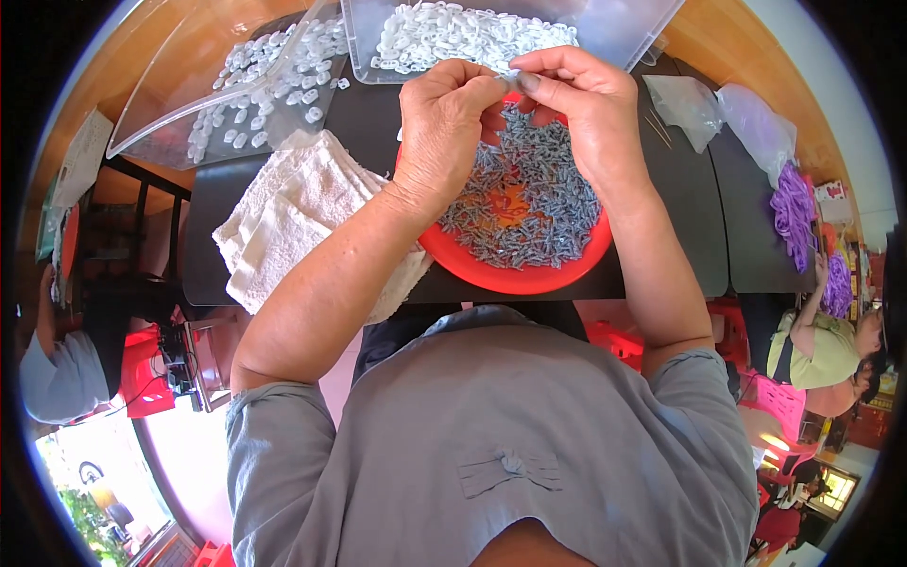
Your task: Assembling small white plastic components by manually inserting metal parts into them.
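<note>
Your left hand (452, 111) and right hand (588, 102): fingertips pinched on small pale piece (510, 76) over red basin's (525, 281) 12-o'clock rim, presumably so grey parts (559, 184) below, white pieces (463, 36) beyond lie near.

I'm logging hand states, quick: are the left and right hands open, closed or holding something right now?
Left hand: closed, pinching a small pale piece, mostly hidden.
Right hand: closed, pinching at the same piece.
</note>
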A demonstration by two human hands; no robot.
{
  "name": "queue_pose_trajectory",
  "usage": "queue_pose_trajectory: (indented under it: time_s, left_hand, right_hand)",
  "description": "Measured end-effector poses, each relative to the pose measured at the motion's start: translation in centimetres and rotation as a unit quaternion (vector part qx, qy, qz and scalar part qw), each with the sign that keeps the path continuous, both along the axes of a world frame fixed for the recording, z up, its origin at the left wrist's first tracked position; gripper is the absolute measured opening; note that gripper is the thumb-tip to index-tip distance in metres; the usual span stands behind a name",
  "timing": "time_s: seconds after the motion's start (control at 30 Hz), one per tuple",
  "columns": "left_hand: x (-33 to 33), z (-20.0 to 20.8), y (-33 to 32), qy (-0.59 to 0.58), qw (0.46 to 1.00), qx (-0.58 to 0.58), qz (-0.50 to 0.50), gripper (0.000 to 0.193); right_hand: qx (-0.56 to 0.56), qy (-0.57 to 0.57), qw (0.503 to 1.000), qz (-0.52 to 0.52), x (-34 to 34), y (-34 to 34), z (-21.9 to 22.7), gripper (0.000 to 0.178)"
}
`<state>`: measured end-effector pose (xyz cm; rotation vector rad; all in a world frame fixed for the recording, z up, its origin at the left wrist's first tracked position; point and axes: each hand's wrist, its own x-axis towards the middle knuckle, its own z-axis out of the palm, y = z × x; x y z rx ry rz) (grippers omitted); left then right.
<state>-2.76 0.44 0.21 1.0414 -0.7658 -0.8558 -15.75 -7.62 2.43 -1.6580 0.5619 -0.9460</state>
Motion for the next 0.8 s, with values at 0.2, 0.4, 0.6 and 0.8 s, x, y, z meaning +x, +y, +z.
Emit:
queue_pose_trajectory:
  time_s: [0.2, 0.4, 0.6, 0.8]
  left_hand:
    - [0.0, 0.2, -0.2, 0.024, 0.999, -0.032, -0.026, 0.013]
    - [-0.1, 0.7, 0.1, 0.007, 0.998, -0.014, -0.060, 0.013]
    - [-0.4, 1.0, 0.2, -0.019, 0.993, -0.058, -0.106, 0.018]
    - [-0.5, 1.2, 0.5, -0.105, 0.986, -0.068, -0.110, 0.026]
  right_hand:
    - [0.027, -0.020, 0.999, 0.029, -0.4, -0.6, 0.1, 0.017]
    - [0.152, -0.024, 0.985, 0.082, -1.5, -1.6, 0.3, 0.018]
    - [0.139, 0.035, 0.981, 0.134, -2.7, -2.1, 1.3, 0.019]
    - [0.143, 0.089, 0.969, 0.183, -3.1, -2.2, 1.7, 0.024]
